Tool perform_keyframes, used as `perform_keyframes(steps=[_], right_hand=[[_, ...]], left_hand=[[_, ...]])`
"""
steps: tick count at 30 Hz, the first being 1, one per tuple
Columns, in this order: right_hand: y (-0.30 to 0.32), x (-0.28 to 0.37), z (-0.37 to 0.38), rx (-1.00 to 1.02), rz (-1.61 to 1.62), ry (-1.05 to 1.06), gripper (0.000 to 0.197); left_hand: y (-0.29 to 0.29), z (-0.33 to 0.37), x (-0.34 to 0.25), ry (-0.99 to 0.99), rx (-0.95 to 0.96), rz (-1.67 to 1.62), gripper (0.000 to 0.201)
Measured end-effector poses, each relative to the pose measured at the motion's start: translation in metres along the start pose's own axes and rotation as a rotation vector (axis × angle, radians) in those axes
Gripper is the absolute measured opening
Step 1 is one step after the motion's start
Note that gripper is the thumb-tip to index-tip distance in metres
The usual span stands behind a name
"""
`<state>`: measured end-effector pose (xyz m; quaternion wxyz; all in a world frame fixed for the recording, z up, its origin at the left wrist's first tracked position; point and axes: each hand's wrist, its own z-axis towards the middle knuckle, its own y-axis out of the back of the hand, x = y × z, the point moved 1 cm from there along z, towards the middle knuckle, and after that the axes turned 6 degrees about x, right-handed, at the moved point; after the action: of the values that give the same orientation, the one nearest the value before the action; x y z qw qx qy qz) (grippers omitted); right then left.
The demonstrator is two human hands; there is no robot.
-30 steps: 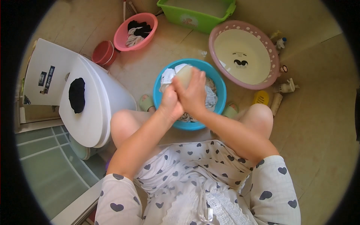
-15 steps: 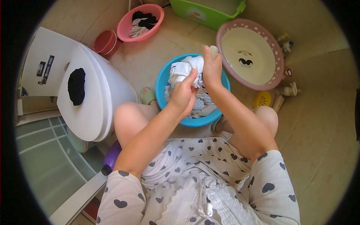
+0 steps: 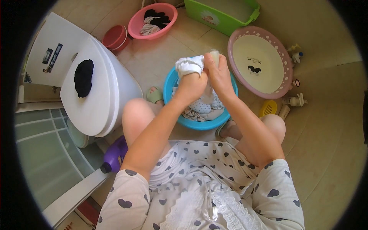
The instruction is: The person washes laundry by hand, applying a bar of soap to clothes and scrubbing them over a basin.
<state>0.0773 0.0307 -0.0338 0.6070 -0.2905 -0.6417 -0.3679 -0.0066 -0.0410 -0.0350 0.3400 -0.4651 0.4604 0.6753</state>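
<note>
My left hand (image 3: 191,86) is closed around a bunched white garment (image 3: 189,64), its gathered edge standing above my fist. Beside it, my right hand (image 3: 219,76) grips a pale, whitish bar of soap (image 3: 214,58) whose top end sticks out past the thumb. The two hands touch or nearly touch. Both are held over a blue basin (image 3: 198,125) on the floor between my feet. Wet light-coloured clothes (image 3: 203,108), one dotted blue, lie inside it. The lower side of the soap is hidden by my fingers.
A pink-rimmed basin (image 3: 232,63) stands right, a green tub (image 3: 214,19) behind. A pink basin (image 3: 132,28) holds black and white clothes; a red bucket (image 3: 115,39) stands beside it. Left are a toilet (image 3: 101,103) with black cloth (image 3: 83,78) on its lid and a purple bottle (image 3: 115,155).
My left hand has turned over, now back of the hand up with the garment above the fist, and moved closer to the right hand. The whole view has shifted slightly.
</note>
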Motion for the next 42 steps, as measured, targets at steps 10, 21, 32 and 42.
perform_keyframes(steps=[10,21,32,42], right_hand=[[0.01,0.027,0.013,0.016,-0.37,0.191,0.058],[0.016,0.027,0.018,0.22,-0.312,-0.221,0.057],[0.033,0.005,0.024,0.08,0.638,-0.35,0.017],[0.01,0.032,-0.002,0.216,0.566,-0.169,0.035]], left_hand=[[0.0,0.002,-0.022,-0.065,0.181,0.33,0.025],[0.002,-0.001,-0.016,-0.377,0.212,0.915,0.02],[0.025,-0.014,-0.012,0.106,-0.121,0.323,0.033],[0.003,-0.016,-0.008,0.917,0.475,-1.279,0.093]])
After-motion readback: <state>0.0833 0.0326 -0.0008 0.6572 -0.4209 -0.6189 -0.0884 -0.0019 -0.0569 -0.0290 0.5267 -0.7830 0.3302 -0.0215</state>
